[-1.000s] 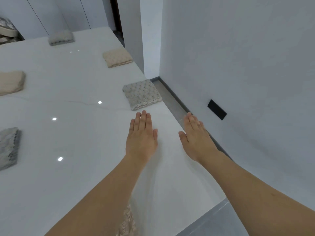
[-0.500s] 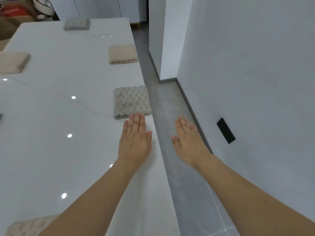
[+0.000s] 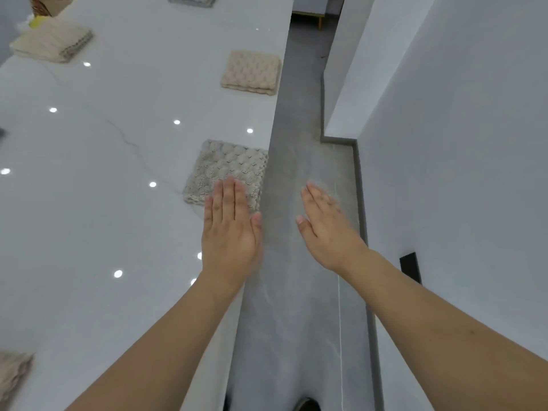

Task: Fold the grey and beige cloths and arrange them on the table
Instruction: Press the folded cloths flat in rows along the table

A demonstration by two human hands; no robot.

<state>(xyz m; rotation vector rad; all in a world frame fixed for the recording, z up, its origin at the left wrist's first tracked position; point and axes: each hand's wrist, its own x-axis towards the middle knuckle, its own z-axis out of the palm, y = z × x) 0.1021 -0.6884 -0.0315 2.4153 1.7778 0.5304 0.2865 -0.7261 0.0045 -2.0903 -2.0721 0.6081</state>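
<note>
I count 2 hands: left hand (image 3: 229,232), right hand (image 3: 327,232) | folded cloths 5: grey (image 3: 226,170) under left fingertips, beige (image 3: 252,72) beyond, grey (image 3: 189,0) farthest, beige (image 3: 52,41) far left, beige (image 3: 13,372) near left | table (image 3: 103,203) 1

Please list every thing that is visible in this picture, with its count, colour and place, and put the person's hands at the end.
table: 1, glossy white, left half of the view
grey cloth: 1 folded, near the table's right edge, by the left fingertips
beige cloth: 1 folded, farther along the same edge
far cloths: beige at far left, grey at top edge, both folded
cloth corner: beige, bottom left, partly cut off
floor: grey, right of the table
wall: white, right
left hand: flat, over the table edge
right hand: flat, over the floor, blurred
</note>
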